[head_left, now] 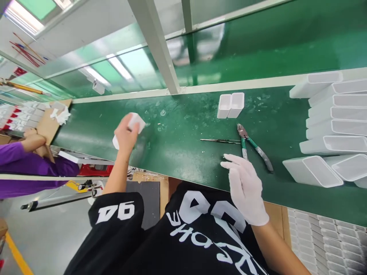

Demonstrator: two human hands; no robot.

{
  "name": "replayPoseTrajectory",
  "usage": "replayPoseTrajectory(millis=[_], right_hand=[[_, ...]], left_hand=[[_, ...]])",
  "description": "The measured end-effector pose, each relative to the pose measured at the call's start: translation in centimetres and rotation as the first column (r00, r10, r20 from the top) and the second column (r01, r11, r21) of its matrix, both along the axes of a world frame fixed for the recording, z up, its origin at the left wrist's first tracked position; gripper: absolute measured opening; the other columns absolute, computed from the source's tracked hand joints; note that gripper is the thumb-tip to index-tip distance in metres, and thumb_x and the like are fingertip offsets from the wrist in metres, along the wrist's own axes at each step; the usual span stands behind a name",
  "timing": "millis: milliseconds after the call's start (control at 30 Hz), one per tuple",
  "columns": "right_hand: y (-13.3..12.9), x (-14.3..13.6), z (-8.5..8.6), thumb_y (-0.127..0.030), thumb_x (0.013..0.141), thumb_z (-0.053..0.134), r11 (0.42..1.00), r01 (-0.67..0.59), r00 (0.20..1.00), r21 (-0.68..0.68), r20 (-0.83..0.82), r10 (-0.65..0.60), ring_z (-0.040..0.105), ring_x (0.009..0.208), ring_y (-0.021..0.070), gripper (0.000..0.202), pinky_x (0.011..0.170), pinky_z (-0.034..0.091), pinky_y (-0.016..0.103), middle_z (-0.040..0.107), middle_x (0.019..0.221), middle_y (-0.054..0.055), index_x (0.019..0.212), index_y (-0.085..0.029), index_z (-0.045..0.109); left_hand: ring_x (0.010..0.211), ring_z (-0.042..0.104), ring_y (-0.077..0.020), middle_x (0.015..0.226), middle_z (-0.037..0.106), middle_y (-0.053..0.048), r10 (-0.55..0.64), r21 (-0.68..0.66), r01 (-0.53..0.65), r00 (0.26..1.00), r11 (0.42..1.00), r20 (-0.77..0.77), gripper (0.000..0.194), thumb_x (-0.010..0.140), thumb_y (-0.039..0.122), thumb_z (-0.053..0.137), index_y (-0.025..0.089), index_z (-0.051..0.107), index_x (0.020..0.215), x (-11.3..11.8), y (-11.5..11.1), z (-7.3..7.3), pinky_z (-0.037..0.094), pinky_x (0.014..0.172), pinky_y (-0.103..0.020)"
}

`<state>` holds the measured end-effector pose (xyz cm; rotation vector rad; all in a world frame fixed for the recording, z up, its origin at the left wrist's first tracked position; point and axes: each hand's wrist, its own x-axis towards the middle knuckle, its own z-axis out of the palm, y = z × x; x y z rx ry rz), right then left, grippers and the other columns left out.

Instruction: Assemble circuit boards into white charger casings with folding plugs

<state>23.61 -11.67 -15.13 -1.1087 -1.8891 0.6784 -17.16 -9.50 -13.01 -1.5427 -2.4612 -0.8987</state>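
My bare left hand (125, 134) is closed round a white plastic box (137, 122), held over the left part of the green tabletop. Parts of the box show on both sides of the hand; the fingers hide the rest. My right hand (246, 189), in a white glove, hovers at the table's near edge with its fingers stretched out and nothing in them. Just beyond it lie green-handled cutting pliers (259, 151), one handle partly hidden by the fingertips. A pair of thin metal tweezers (219, 141) lies left of the pliers. Two white open boxes (223, 113) stand side by side farther back.
Several white rectangular boxes (311, 147) are lined up at the right end of the green table (183, 152). Clear scraps (163, 112) are scattered on its surface. A post (157, 46) rises at the back edge. A person in purple (31, 164) works at far left.
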Motion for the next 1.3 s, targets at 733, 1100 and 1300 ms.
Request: replayPoseTrajectory(millis=[733,1100,1300], right_hand=[[5.2,1.6,3.7,-0.027,0.09,0.044,0.916,0.317,0.737,-0.246,0.671,-0.074,0.054,0.093,0.0319,0.018,0.062,0.028,0.036,0.057,0.099,0.019,0.077,-0.018,0.054],[3.7,-5.8,7.1,-0.054,0.1,0.034,0.584,-0.448,0.881,-0.677,-0.222,0.419,0.05,0.065,0.014,0.041,0.066,0.041,0.03,0.058,0.077,0.0,0.089,-0.02,0.056],[3.8,-9.3,5.7,-0.043,0.1,0.038,0.65,-0.485,0.859,-0.585,-0.179,0.479,0.043,0.071,0.0146,0.035,0.074,0.034,0.032,0.05,0.075,-0.001,0.072,-0.022,0.041]], left_hand=[[0.071,0.066,-0.013,0.102,0.072,-0.007,-0.028,0.315,-0.337,0.643,0.887,0.766,0.04,0.094,0.048,0.056,0.017,0.061,0.119,4.0,0.5,4.7,0.048,0.052,-0.02],[0.044,0.048,-0.0044,0.062,0.062,-0.002,-0.082,0.07,-0.202,-0.052,0.977,0.995,0.038,0.096,0.044,0.061,0.013,0.064,0.075,11.5,0.1,5.4,0.037,0.038,-0.013],[0.052,0.061,-0.0088,0.071,0.069,-0.002,-0.114,0.115,-0.243,0.015,0.963,0.993,0.02,0.091,0.034,0.066,0.014,0.067,0.091,13.2,-0.2,4.4,0.04,0.039,-0.016]])
